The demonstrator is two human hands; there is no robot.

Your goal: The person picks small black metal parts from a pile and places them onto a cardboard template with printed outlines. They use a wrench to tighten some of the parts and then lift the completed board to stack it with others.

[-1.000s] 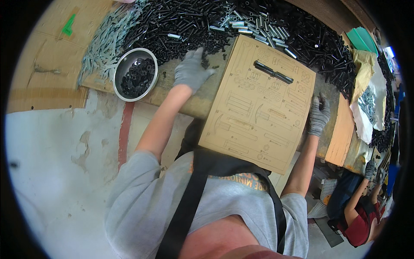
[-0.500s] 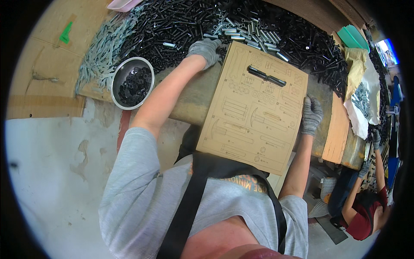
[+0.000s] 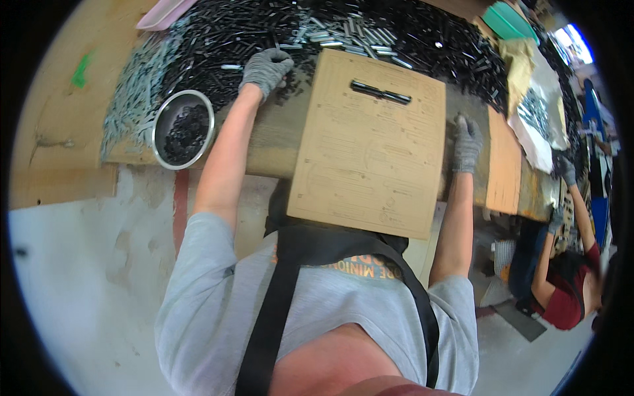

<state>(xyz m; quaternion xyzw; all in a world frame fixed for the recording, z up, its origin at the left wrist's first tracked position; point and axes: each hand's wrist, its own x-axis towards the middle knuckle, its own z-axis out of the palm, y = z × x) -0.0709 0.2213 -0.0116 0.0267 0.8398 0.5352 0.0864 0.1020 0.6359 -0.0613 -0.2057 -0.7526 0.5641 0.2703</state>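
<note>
- Head view: looking down on a bench (image 3: 269, 142) strewn with small metal parts.
- Left hand (image 3: 266, 70), grey-gloved: at the near edge of a heap of dark parts (image 3: 218, 46), fingers curled inward; cannot tell whether gripping anything.
- Right hand (image 3: 467, 142), also gloved: just beside the right side of a cardboard sheet (image 3: 370, 145), fingers partly bent; cannot tell about any hold.
- Cardboard sheet: lying across the bench's front edge, lower end overhanging; faint drawings on its face, black pen (image 3: 380, 92) near its top.
- Left of the left forearm, at the front edge: metal bowl (image 3: 169, 113) with dark pieces inside.
- Behind the sheet: silver cylinders (image 3: 370, 38).
- Toward the bench's left end: pale flat strips (image 3: 132, 86), pink tray (image 3: 162, 13) behind.
- Far right: co-worker (image 3: 568, 297) in dark red.
</note>
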